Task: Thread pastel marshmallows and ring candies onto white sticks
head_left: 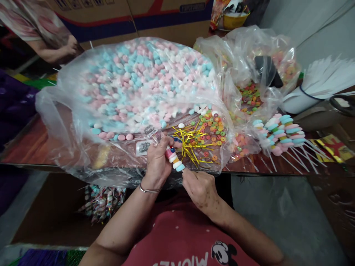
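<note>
My left hand (pixel 158 162), with a bracelet at the wrist, is wrapped round the upper part of a candy skewer (pixel 176 162) and its clear wrapper with a printed label (pixel 151 131). White, orange and pale blue pieces show below its fingers. At the skewer's lower end my right hand (pixel 200 187) is closed in a pinch, its fingertips just under the pale blue piece. Gold twist ties (pixel 191 146) lie spread beside the skewer, next to small ring candies (pixel 213 129). Behind them is a big clear bag of pink, blue and white marshmallows (pixel 144 81).
Finished-looking skewers (pixel 285 133) are piled on the table's right, near a pitcher of white sticks (pixel 302 99). Bags of ring candies (pixel 249 96) stand behind. A box (pixel 44 218) of wrapped skewers is below left. Another person's arm (pixel 52 53) shows at upper left.
</note>
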Tool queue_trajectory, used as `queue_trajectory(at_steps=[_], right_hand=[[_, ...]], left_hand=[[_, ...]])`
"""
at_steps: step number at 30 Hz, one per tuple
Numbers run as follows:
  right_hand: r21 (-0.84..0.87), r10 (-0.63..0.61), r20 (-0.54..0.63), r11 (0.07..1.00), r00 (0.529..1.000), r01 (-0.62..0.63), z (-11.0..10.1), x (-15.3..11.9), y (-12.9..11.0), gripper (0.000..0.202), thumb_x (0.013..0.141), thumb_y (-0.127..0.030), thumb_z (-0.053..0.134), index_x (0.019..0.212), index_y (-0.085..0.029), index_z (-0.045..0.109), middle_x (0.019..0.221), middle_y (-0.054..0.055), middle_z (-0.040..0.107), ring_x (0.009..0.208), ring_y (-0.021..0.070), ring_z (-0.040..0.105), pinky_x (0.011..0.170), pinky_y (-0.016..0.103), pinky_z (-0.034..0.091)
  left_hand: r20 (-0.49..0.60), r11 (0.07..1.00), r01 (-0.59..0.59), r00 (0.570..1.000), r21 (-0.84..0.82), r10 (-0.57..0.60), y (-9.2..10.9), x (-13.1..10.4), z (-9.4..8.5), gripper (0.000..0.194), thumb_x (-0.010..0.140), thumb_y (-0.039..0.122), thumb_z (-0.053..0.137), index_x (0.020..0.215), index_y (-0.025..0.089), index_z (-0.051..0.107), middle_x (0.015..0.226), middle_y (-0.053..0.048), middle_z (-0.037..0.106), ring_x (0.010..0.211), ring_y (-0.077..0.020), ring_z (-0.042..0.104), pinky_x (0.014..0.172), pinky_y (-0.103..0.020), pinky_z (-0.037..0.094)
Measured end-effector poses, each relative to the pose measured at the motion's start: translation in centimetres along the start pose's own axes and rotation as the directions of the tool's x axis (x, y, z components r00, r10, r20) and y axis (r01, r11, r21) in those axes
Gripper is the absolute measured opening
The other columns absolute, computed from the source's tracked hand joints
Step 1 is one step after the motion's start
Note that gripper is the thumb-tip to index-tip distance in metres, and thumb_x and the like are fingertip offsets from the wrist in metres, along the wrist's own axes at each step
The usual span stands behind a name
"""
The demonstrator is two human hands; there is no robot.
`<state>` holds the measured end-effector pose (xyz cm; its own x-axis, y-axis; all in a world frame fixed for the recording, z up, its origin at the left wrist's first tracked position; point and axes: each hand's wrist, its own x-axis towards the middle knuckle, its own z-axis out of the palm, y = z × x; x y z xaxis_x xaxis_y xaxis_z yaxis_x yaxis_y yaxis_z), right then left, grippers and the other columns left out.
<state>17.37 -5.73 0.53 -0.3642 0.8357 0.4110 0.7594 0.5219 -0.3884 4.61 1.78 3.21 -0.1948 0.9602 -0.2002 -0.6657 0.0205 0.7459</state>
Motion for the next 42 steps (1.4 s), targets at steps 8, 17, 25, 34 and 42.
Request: queue_trajectory(at_steps=[8,17,25,34,42], right_hand=[[0.561,0.293,0.210,0.746,0.933,-0.360,-0.8,0.3,-0.6,0.024,0.090,-0.025,0.041,0.078,-0.018,0.061,0.051,-0.003,0.049,0.046,0.0086,0.041,0.048,0.023,0.031],[0.800,0.430,0.437,0.216,0.790,-0.561,0.5,0.7,-1.1,0.019,0.084,-0.030,0.044,0.071,-0.020,0.052,0.042,-0.008,0.039,0.037,0.0070,0.030,0.041,0.021,0.025],[0.806,0.336,0.548,0.031,0.766,-0.591,-0.3,0.8,0.1,0.021,0.084,-0.032,0.046,0.072,-0.018,0.055,0.038,-0.009,0.038,0.034,0.0056,0.027,0.038,0.020,0.023],[0.691,0.104,0.649,-0.495,0.754,-0.526,0.0,1.1,0.4,0.019,0.080,-0.033,0.057,0.070,-0.017,0.058,0.030,-0.012,0.035,0.025,0.0023,0.015,0.032,0.016,0.021],[0.863,0.429,0.477,-0.064,0.767,-0.501,1.0,0.7,-0.9,0.018,0.085,-0.028,0.052,0.073,-0.016,0.057,0.038,-0.008,0.047,0.034,0.0035,0.035,0.039,0.015,0.027]], left_hand=[[-0.004,0.990,-0.110,0.994,0.084,0.111,-0.7,-0.7,0.1,0.031,0.069,0.038,0.080,0.079,0.016,0.060,0.062,0.004,0.064,0.055,-0.0098,0.062,0.062,-0.022,0.048],[0.019,0.996,0.075,0.997,0.037,-0.076,-1.7,-2.5,0.3,0.033,0.070,0.036,0.080,0.085,0.016,0.059,0.066,0.003,0.062,0.057,-0.0110,0.065,0.051,-0.018,0.046],[0.136,0.987,0.158,0.977,0.034,-0.161,0.2,-1.4,-0.5,0.050,0.061,0.052,0.082,0.091,0.016,0.065,0.085,-0.007,0.073,0.085,-0.0231,0.070,0.078,-0.034,0.054],[0.277,0.936,0.249,0.944,-0.251,-0.177,0.6,0.1,-0.5,0.039,0.063,0.039,0.086,0.087,0.016,0.064,0.058,0.008,0.051,0.056,-0.0064,0.056,0.062,-0.020,0.050],[0.204,0.968,0.180,0.968,-0.175,-0.143,-1.7,-1.5,-0.1,0.031,0.070,0.034,0.082,0.088,0.018,0.062,0.063,0.006,0.052,0.061,-0.0082,0.059,0.062,-0.019,0.049]])
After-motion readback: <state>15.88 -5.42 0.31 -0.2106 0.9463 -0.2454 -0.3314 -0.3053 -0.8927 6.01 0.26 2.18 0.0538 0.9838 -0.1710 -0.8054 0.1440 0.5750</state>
